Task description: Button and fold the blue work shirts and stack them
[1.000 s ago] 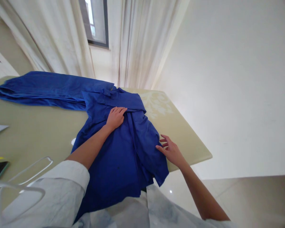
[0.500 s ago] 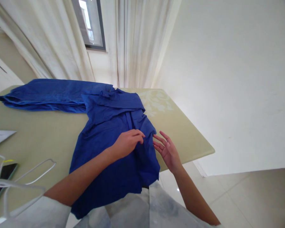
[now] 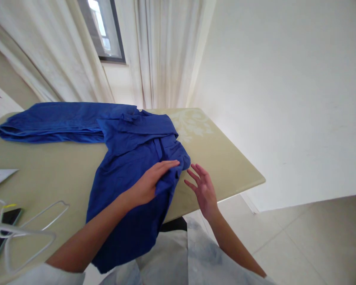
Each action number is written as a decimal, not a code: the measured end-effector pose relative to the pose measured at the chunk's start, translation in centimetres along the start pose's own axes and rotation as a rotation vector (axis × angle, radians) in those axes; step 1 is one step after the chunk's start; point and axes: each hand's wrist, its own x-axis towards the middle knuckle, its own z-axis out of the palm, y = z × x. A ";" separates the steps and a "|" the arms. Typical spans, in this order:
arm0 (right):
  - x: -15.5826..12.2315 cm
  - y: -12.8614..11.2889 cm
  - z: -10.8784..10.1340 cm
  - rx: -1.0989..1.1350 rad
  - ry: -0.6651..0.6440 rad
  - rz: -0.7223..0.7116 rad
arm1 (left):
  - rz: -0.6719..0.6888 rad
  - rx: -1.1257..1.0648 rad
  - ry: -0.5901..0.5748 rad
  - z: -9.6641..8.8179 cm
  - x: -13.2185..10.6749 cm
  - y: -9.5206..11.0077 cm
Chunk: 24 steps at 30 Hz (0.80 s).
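A blue garment point(image 3: 130, 158) lies across the table, with a long folded part point(image 3: 62, 118) stretching to the left and a wider part hanging over the front edge. My left hand point(image 3: 152, 180) rests on the garment near its right side, fingers stretched out along a fold; its thumb is hidden. Just off the garment's right edge is my right hand point(image 3: 205, 192), fingers spread and palm turned toward the cloth. Nothing shows in the right hand.
The pale green table point(image 3: 231, 166) has a white leaf pattern at its far right. At left lie a white cable point(image 3: 29, 229), a dark flat device point(image 3: 2, 233) and a sheet of paper point(image 3: 0, 177). Curtains point(image 3: 163, 55) hang behind; a white wall point(image 3: 284, 99) stands at right.
The garment's lower right edge has moved inward to the left, uncovering table beneath it. My left hand has flattened onto the cloth. My right hand has shifted slightly left, fingers still spread.
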 end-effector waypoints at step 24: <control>0.4 -0.6 2.7 -0.749 0.319 -0.196 | 0.033 -0.280 0.187 -1.2 3.2 5.5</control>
